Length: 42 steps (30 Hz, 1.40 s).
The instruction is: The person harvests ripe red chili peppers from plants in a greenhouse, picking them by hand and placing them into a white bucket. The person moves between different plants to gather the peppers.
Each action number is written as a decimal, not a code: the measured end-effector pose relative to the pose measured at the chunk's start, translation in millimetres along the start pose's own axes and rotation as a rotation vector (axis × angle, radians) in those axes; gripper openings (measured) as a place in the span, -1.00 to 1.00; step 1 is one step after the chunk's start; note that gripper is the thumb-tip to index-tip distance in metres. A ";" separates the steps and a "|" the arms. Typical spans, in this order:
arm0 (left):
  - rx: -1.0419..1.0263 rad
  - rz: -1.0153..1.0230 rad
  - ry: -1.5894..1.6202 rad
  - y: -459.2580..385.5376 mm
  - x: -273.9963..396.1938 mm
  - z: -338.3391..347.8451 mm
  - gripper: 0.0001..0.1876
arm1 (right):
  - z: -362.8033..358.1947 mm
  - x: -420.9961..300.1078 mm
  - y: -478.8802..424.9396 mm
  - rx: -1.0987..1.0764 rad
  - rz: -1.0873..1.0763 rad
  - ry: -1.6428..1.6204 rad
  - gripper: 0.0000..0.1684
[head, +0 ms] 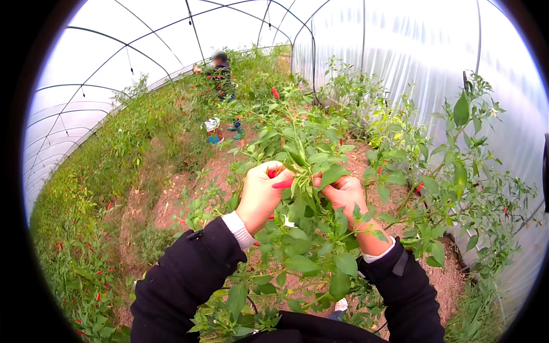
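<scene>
My left hand is at the top of a leafy chili pepper plant, its fingers closed around red chili peppers. One red chili pepper pokes out past my fingertips towards the stems. Level with it, my right hand pinches the plant's green stems from the other side, partly behind a leaf. Between the two hands is a cluster of thin green stems and young peppers. Just below hangs a white flower. Whether the held peppers are still attached is hidden.
Another person stands among plants farther up the row, by a bucket with white plastic on top. Translucent greenhouse sheeting rises on the right, with more pepper plants before it. Bare soil lies left of me.
</scene>
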State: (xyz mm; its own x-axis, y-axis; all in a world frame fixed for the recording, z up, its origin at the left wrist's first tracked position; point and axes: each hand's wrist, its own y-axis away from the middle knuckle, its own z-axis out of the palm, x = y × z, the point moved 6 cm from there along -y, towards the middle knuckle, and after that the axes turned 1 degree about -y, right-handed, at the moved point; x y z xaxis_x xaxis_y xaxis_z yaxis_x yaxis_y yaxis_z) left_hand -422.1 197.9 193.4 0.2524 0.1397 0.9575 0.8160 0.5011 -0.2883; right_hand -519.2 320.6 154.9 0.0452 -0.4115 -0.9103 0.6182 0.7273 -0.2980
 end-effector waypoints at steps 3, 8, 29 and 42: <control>-0.012 -0.061 0.012 -3.3 0.1 4.2 -0.80 | 7.9 -1.4 1.2 -0.046 0.059 0.086 -0.87; -0.101 -0.065 0.048 -2.9 13.2 14.2 -0.74 | 7.9 -8.7 1.4 -0.120 0.189 0.175 -0.85; -0.236 -0.454 0.144 32.3 13.7 5.9 -0.79 | 5.2 -15.8 -0.8 0.106 0.024 0.117 -0.82; -0.299 -0.450 0.071 33.1 -0.3 4.5 -0.92 | 3.1 -26.5 6.1 -0.146 0.035 0.269 -0.72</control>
State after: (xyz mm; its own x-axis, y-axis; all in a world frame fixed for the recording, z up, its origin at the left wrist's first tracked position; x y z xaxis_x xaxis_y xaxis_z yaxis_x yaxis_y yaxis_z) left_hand -397.5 218.3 183.7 -0.1300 -0.0954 0.9869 0.9612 0.2321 0.1490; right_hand -514.1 334.2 178.1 -0.1572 -0.2384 -0.9584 0.5001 0.8176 -0.2854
